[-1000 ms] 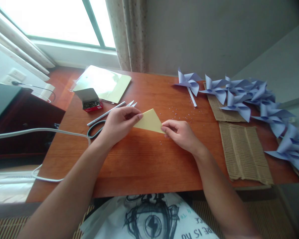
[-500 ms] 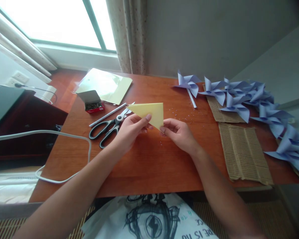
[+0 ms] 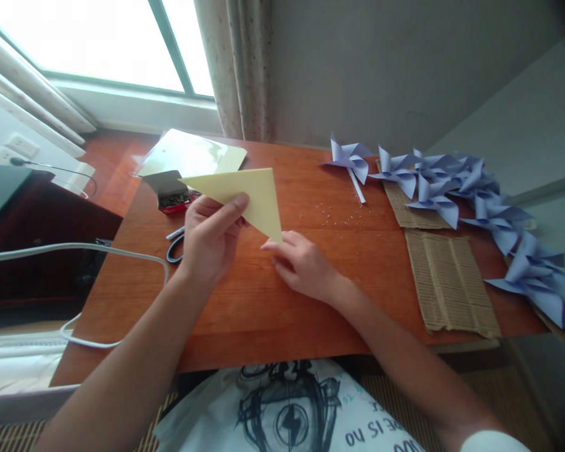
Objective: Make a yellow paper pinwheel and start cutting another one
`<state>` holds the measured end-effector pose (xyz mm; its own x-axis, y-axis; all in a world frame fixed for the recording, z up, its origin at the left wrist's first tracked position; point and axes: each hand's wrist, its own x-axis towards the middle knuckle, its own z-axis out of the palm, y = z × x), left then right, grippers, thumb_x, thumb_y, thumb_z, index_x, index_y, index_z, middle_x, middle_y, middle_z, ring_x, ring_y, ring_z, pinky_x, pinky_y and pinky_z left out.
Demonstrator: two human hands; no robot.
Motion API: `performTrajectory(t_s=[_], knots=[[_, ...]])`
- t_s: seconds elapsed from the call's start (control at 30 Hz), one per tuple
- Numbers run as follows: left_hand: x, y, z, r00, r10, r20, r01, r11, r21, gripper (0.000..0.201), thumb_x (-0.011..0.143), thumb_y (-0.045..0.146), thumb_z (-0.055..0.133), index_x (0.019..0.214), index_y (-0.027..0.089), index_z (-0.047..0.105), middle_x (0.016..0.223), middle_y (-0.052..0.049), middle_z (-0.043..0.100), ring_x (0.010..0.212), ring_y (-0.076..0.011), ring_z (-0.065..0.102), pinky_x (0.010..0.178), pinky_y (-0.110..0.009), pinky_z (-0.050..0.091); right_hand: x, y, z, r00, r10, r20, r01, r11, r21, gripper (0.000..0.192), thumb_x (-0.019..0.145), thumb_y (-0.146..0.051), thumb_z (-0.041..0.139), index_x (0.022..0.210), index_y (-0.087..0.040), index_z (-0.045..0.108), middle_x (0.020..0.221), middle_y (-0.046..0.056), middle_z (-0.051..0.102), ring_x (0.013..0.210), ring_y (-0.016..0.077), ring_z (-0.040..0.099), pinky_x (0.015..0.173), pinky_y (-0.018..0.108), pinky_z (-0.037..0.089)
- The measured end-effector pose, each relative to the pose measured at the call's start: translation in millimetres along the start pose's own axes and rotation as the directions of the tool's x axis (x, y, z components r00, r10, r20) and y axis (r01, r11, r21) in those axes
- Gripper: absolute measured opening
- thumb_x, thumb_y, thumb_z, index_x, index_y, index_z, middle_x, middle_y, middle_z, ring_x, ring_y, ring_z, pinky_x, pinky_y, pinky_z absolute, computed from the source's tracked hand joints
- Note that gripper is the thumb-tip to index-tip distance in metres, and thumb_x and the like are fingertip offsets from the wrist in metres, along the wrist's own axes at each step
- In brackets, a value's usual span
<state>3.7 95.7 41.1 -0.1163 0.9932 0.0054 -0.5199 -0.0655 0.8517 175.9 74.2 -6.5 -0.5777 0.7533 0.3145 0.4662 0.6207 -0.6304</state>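
Note:
A triangle of folded yellow paper [image 3: 258,198] is raised above the desk. My left hand [image 3: 214,235] pinches it near its lower left edge, thumb in front and fingers behind. At the paper's bottom corner is my right hand [image 3: 304,260], its fingers loosely parted and holding nothing I can see; whether it touches the corner is unclear. Behind my left hand, a pair of scissors [image 3: 174,248] shows only part of a black handle. The end of a white paper stick [image 3: 174,233] pokes out beside it.
An open small box [image 3: 173,199] of metal bits and a stack of yellow sheets [image 3: 193,150] lie at the back left. Several lilac paper pinwheels [image 3: 433,172] and cardboard pieces [image 3: 452,282] line the right side. A white cable [image 3: 98,251] crosses the left edge.
My left hand has moved left and up with the folded paper. My right hand has shifted left, and its pinch on the corner has loosened. The scissors are now mostly covered.

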Motion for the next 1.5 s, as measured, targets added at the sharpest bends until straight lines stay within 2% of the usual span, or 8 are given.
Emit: performTrajectory(t_s=[0.17, 0.3, 0.47, 0.73, 0.97, 1.1, 1.23, 1.5], knots=[[1.5, 24.0, -1.1, 0.993, 0.121, 0.002, -0.121, 0.991, -0.051, 0.012, 0.075, 0.021, 0.083, 0.075, 0.022, 0.070, 0.083, 0.003, 0.073, 0.078, -0.0132, 0.063, 0.071, -0.028, 0.052, 30.5, -39.0, 59.7, 0.914, -0.361, 0.184, 0.397, 0.890, -0.224, 0.029, 0.100, -0.021, 0.043, 0.114, -0.020, 0.068, 0.123, 0.009, 0.067, 0.123, 0.0304, 0.051, 0.102, 0.045, 0.045], [7.2, 23.7, -9.8, 0.999, 0.049, -0.017, -0.048, 0.998, 0.039, 0.012, 0.078, 0.026, 0.081, 0.082, 0.020, 0.072, 0.071, 0.003, 0.067, 0.061, -0.0096, 0.054, 0.059, -0.026, 0.048, 36.0, -52.1, 81.8, 0.907, -0.356, 0.227, 0.414, 0.855, -0.313, 0.031, 0.103, -0.027, 0.039, 0.107, -0.019, 0.069, 0.112, 0.009, 0.068, 0.118, 0.0309, 0.053, 0.110, 0.052, 0.037], [11.4, 14.7, -14.8, 0.999, -0.014, -0.032, 0.016, 0.998, 0.057, 0.020, 0.076, 0.023, 0.083, 0.069, 0.016, 0.065, 0.063, 0.003, 0.063, 0.055, -0.0067, 0.053, 0.052, -0.021, 0.042, 8.5, -45.3, 55.1, 0.965, -0.205, 0.163, 0.246, 0.925, -0.289, 0.034, 0.101, -0.038, 0.048, 0.121, -0.014, 0.062, 0.112, 0.013, 0.064, 0.120, 0.0304, 0.050, 0.108, 0.048, 0.042], [10.0, 6.6, -13.6, 0.997, -0.072, -0.023, 0.073, 0.995, 0.069, 0.020, 0.073, 0.027, 0.084, 0.085, 0.015, 0.074, 0.079, -0.001, 0.071, 0.064, -0.0105, 0.062, 0.059, -0.021, 0.050, -42.6, -29.3, 8.1, 0.999, 0.050, 0.010, -0.045, 0.953, -0.300, 0.018, 0.100, -0.027, 0.052, 0.100, -0.019, 0.067, 0.098, 0.009, 0.065, 0.105, 0.0267, 0.052, 0.096, 0.042, 0.050], [5.4, -1.7, -12.3, 0.990, -0.143, 0.010, 0.141, 0.982, 0.127, 0.019, 0.076, 0.028, 0.083, 0.089, 0.015, 0.078, 0.085, -0.004, 0.073, 0.071, -0.0119, 0.063, 0.061, -0.020, 0.050, -81.1, -18.0, -21.0, 0.964, 0.248, -0.096, -0.266, 0.891, -0.369, 0.016, 0.096, -0.020, 0.057, 0.080, -0.020, 0.056, 0.086, 0.006, 0.063, 0.090, 0.0246, 0.057, 0.083, 0.039, 0.051], [2.0, -3.8, -9.9, 0.984, -0.176, 0.039, 0.167, 0.971, 0.168, 0.021, 0.077, 0.030, 0.082, 0.091, 0.016, 0.079, 0.086, -0.005, 0.075, 0.069, -0.0118, 0.062, 0.062, -0.021, 0.050, -93.0, -7.9, -39.9, 0.939, 0.315, -0.134, -0.343, 0.852, -0.396, 0.006, 0.092, -0.015, 0.059, 0.096, -0.019, 0.058, 0.099, 0.009, 0.064, 0.096, 0.0261, 0.060, 0.086, 0.041, 0.052], [0.9, -5.1, -9.0, 0.978, -0.199, 0.057, 0.185, 0.965, 0.183, 0.021, 0.077, 0.030, 0.082, 0.091, 0.016, 0.079, 0.088, -0.005, 0.076, 0.071, -0.0125, 0.063, 0.064, -0.022, 0.050, -93.4, 2.7, -52.2, 0.917, 0.377, -0.130, -0.393, 0.795, -0.462, 0.029, 0.090, -0.019, 0.063, 0.118, -0.016, 0.057, 0.116, 0.014, 0.065, 0.107, 0.0310, 0.061, 0.093, 0.046, 0.053], [-0.5, -11.2, -10.2, 0.968, -0.233, 0.096, 0.202, 0.945, 0.259, 0.021, 0.079, 0.030, 0.081, 0.092, 0.015, 0.078, 0.080, -0.003, 0.072, 0.068, -0.0119, 0.061, 0.062, -0.022, 0.046, -68.1, 6.3, -61.4, 0.858, 0.507, -0.082, -0.470, 0.713, -0.520, 0.033, 0.090, -0.024, 0.065, 0.120, -0.012, 0.061, 0.110, 0.016, 0.067, 0.103, 0.0349, 0.064, 0.089, 0.049, 0.053]])
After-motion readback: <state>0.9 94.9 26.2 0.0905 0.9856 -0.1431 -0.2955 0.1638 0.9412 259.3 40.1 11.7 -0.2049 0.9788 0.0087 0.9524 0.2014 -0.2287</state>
